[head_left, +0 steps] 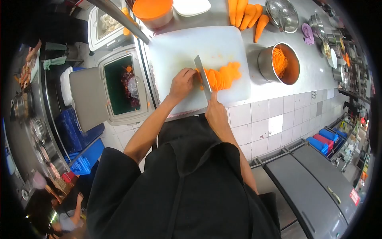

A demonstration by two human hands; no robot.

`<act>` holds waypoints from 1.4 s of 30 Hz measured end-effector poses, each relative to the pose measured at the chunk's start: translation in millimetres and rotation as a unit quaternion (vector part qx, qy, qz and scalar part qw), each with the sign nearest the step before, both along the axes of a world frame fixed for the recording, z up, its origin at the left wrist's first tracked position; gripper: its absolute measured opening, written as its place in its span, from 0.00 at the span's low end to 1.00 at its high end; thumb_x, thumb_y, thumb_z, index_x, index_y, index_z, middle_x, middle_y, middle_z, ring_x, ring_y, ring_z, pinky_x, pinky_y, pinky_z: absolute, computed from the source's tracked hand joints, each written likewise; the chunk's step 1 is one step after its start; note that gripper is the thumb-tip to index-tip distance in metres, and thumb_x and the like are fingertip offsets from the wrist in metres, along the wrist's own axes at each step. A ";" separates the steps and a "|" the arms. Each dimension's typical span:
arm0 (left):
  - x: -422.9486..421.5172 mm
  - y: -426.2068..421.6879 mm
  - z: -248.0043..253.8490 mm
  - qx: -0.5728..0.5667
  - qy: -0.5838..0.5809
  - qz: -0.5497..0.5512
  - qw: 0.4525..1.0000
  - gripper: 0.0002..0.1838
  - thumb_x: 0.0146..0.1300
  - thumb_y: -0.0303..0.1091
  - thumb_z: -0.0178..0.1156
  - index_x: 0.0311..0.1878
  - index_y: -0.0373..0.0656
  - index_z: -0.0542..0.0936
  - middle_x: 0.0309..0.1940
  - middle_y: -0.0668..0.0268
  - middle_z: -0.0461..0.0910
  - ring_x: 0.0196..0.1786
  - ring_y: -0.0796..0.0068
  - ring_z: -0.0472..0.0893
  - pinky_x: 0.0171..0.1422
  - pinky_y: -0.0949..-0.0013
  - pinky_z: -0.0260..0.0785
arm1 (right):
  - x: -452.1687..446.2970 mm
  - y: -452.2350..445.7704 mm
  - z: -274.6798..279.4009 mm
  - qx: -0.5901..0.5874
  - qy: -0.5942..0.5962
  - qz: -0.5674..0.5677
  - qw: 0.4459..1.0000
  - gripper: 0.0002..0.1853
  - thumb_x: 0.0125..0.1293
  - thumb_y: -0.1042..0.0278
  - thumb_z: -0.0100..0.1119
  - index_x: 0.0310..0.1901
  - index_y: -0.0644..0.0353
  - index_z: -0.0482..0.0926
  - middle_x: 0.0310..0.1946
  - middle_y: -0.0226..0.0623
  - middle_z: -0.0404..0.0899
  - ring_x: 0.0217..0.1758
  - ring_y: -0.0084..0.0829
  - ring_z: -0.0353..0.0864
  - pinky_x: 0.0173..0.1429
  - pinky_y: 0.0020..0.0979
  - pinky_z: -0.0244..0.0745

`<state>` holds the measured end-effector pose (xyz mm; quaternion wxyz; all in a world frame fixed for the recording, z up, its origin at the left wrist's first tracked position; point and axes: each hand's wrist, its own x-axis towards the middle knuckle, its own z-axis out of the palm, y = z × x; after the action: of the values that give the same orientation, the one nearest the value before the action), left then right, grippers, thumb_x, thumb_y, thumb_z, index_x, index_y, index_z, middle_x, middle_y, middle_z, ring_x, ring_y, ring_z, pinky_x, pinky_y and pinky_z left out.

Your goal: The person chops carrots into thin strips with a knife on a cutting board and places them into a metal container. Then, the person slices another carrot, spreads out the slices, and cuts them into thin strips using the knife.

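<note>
My right hand [217, 114] is closed round the handle of a wide-bladed kitchen knife [203, 75]. The blade stands on edge across a white cutting board [171, 47]. On the blade's left, my left hand [182, 84] has its fingers curled against a carrot piece, mostly hidden by fingers and blade. Overlapping carrot slices [221, 78] fan out over the board just right of the knife. Further right stands a metal pot [267, 63] with carrot shreds [279, 63] inside.
Whole peeled carrots [248, 16] and a metal strainer bowl [283, 15] lie behind the board. An orange-lidded tub [153, 14] stands at the back left. Below the counter's left edge is an open waste bin [140, 71]. Another person [73, 217] is at lower left.
</note>
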<state>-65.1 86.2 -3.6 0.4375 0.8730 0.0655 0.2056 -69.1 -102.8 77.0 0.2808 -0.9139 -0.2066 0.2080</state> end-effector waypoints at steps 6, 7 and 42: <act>9.8 6.2 12.6 0.098 -0.030 -0.018 0.995 0.10 0.60 0.18 0.62 0.45 0.39 0.81 0.41 0.60 0.80 0.44 0.58 0.81 0.47 0.59 0.77 | 10.8 0.0 26.1 0.005 0.019 0.004 1.000 0.19 0.61 0.84 0.49 0.53 0.70 0.61 0.23 0.64 0.78 0.30 0.65 0.80 0.34 0.58 0.74; 11.3 7.5 13.5 0.101 -0.037 -0.026 0.994 0.11 0.61 0.18 0.62 0.46 0.39 0.81 0.41 0.60 0.80 0.44 0.58 0.81 0.47 0.60 0.77 | 11.7 0.5 34.2 0.000 0.021 0.007 1.000 0.18 0.61 0.83 0.49 0.53 0.70 0.61 0.24 0.65 0.78 0.30 0.66 0.80 0.35 0.58 0.74; 7.3 8.4 6.4 0.001 -0.028 0.010 1.000 0.12 0.61 0.19 0.58 0.47 0.40 0.82 0.40 0.58 0.80 0.42 0.54 0.81 0.46 0.57 0.76 | 17.0 4.9 8.9 0.008 0.028 0.002 1.000 0.18 0.72 0.74 0.50 0.59 0.67 0.60 0.24 0.65 0.78 0.31 0.67 0.79 0.35 0.61 0.71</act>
<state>-57.8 94.5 2.9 0.4359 0.8668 0.0618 0.2344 -52.1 -97.9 85.9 0.2932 -0.9049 -0.2024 0.2329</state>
